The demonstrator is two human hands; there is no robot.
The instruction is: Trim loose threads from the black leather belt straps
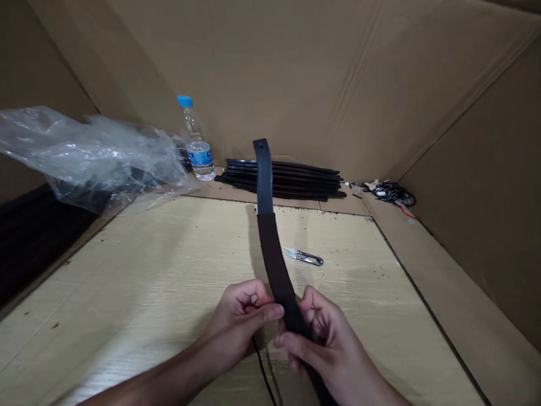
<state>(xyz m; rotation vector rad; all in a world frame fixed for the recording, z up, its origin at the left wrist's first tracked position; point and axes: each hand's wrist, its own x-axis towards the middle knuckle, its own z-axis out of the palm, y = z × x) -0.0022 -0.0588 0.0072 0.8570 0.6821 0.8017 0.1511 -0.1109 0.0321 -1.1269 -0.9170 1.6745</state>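
A long dark leather strap (pixel 276 256) rises from the bottom edge over the board, its far end tilted up. Its upper part is black with a small hole near the tip, and a brown stitched section lies below. My right hand (pixel 323 338) is closed round the strap's lower black part, thumb in front. At the strap's left edge, just below the brown section, my left hand (pixel 247 316) is closed with thumb and fingers pinched. A thin black cord (pixel 264 369) hangs beneath my left hand; its upper end is hidden. Thread snips (pixel 303 256) lie right of the strap.
Several dark straps (pixel 304 180) lie stacked at the back. A water bottle (pixel 198 141) stands left of them, beside a clear plastic bag (pixel 97 158) over dark material. Tangled black cord (pixel 391 193) sits at back right. Cardboard walls (pixel 262 67) enclose the wooden board (pixel 169 265).
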